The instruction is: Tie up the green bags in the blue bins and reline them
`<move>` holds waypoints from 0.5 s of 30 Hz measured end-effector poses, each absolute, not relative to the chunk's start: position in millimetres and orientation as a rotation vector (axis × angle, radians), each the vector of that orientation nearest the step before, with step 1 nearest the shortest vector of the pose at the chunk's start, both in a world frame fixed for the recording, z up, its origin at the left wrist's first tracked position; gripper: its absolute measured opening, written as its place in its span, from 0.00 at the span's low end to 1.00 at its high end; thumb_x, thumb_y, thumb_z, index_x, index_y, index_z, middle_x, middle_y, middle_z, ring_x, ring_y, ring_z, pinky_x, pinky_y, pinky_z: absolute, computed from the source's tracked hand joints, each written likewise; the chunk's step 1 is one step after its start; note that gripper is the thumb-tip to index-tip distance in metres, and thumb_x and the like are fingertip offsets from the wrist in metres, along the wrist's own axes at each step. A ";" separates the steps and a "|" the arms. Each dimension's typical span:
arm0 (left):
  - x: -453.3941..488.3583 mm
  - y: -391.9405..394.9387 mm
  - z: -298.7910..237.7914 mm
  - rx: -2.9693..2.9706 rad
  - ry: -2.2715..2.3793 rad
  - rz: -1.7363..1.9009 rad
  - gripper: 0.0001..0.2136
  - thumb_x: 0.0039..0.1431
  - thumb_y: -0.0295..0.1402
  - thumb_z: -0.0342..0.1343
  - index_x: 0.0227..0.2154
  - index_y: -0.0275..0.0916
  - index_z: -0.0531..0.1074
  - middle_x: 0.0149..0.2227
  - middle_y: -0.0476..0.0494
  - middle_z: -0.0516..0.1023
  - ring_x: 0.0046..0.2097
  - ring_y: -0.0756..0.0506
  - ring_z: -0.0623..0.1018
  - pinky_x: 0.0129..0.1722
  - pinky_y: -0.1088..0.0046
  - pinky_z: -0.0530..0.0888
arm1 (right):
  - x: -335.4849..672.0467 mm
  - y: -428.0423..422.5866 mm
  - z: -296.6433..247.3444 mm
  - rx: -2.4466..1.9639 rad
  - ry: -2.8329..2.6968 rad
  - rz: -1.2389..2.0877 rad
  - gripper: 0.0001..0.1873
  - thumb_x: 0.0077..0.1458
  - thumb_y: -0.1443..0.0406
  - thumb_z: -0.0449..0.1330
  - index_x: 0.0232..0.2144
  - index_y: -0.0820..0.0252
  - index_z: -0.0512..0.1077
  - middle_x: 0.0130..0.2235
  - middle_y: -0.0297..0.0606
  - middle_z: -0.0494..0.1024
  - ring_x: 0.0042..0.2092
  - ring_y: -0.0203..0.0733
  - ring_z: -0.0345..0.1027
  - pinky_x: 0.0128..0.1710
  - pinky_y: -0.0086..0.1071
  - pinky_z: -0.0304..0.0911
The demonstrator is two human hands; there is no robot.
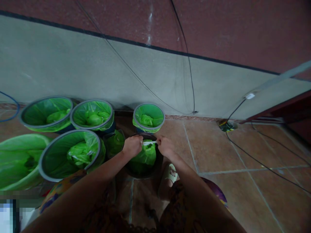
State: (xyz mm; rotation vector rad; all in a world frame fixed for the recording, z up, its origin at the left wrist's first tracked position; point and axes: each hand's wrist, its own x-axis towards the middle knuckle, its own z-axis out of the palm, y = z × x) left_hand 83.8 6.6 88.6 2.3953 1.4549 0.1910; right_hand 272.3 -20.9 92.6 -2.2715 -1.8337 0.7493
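Both of my hands are over a dark round bin [159, 161] on the floor between my feet. My left hand [133, 145] pinches one end of a white drawstring [149, 142], and my right hand [165, 145] grips the other end. The string is stretched level between my fists. Below it hangs a green plastic bag [145, 157], gathered at the top and partly inside the bin. How much of the bag lies deeper down is hidden in shadow.
Several bins lined with green bags stand to the left, among them a large grey-rimmed bin [46, 161]. A smaller lined bin [149, 106] is by the wall ahead. Black cables [262, 165] run over the tiled floor [218, 155] at right.
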 end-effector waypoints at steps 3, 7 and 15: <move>81.4 8.2 88.3 2.334 1.519 0.049 0.10 0.59 0.32 0.50 0.32 0.39 0.77 0.35 0.40 0.81 0.40 0.43 0.80 0.38 0.71 0.71 | 275.4 -22.3 90.1 -2.338 -1.910 0.722 0.12 0.54 0.72 0.55 0.40 0.59 0.74 0.39 0.44 0.80 0.43 0.45 0.74 0.42 0.33 0.63; 80.3 9.5 89.6 2.317 1.550 -0.049 0.12 0.60 0.33 0.48 0.34 0.38 0.77 0.38 0.38 0.82 0.42 0.41 0.80 0.41 0.68 0.72 | 268.7 -28.6 83.6 -2.073 -2.068 0.829 0.38 0.48 0.72 0.61 0.62 0.57 0.60 0.54 0.44 0.74 0.54 0.44 0.68 0.51 0.33 0.61; 87.3 -2.1 84.7 2.127 1.245 -0.151 0.27 0.51 0.28 0.56 0.57 0.32 0.66 0.55 0.31 0.74 0.56 0.37 0.74 0.55 0.65 0.69 | 250.9 -31.1 69.7 -2.050 -1.988 1.050 0.13 0.53 0.73 0.52 0.34 0.62 0.76 0.38 0.44 0.80 0.42 0.45 0.73 0.44 0.33 0.62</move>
